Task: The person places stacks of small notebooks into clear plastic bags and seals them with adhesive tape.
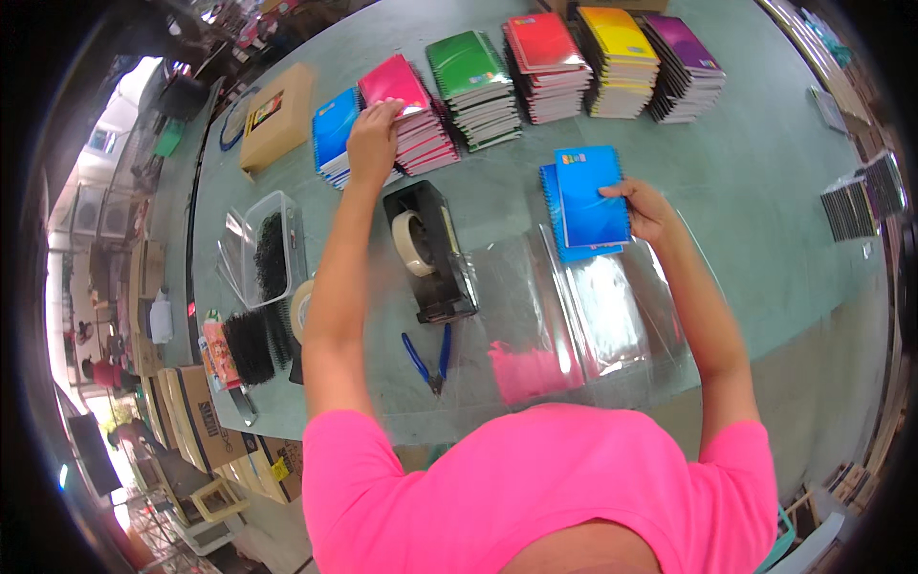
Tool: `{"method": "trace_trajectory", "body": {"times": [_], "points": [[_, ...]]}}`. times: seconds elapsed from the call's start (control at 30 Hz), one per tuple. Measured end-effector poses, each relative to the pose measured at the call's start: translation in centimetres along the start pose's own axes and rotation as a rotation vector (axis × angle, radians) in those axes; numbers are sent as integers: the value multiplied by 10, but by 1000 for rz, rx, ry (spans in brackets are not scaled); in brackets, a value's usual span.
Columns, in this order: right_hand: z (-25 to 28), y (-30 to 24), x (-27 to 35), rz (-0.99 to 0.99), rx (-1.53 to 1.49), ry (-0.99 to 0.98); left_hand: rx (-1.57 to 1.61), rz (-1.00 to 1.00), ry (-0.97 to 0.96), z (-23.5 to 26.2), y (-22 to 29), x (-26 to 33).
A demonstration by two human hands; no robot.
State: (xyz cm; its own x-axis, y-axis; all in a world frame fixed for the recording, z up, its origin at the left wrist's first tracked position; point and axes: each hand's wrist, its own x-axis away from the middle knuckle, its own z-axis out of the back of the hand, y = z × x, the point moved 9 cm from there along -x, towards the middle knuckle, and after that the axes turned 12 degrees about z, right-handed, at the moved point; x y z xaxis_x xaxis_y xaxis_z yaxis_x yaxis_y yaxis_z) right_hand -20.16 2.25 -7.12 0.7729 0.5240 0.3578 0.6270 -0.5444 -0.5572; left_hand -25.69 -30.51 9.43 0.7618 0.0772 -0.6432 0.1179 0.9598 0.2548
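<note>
My left hand (371, 139) reaches across the table and rests its fingers on the top notebook of the pink stack (409, 107), next to the blue stack (334, 132). My right hand (646, 208) holds the right edge of a blue spiral notebook (589, 194) that lies on another blue one, both above clear plastic sleeves (574, 306) spread on the green table (765, 191).
Green (471, 81), red (547, 62), yellow (620, 57) and purple (686, 65) notebook stacks line the far edge. A black tape dispenser (428, 251), blue-handled pliers (428, 359), a clear tub of black spirals (270, 251) and a cardboard box (277, 117) lie to the left.
</note>
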Motion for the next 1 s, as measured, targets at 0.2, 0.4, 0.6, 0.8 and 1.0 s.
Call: {"method": "trace_trajectory", "body": {"times": [0.2, 0.4, 0.6, 0.8, 1.0], "points": [[-7, -10, -10, 48, -162, -74, 180, -32, 42, 34, 85, 0], [0, -3, -5, 119, 155, 47, 233, -413, -311, -6, 223, 90], [-12, 2, 7, 79, 246, 24, -112, -111, -222, -71, 102, -17], [-20, -14, 6, -99, -424, -179, 1138, 117, -675, -17, 169, 2], [-19, 4, 30, -72, 11, -186, 140, -168, -341, -64, 177, 0]]}}
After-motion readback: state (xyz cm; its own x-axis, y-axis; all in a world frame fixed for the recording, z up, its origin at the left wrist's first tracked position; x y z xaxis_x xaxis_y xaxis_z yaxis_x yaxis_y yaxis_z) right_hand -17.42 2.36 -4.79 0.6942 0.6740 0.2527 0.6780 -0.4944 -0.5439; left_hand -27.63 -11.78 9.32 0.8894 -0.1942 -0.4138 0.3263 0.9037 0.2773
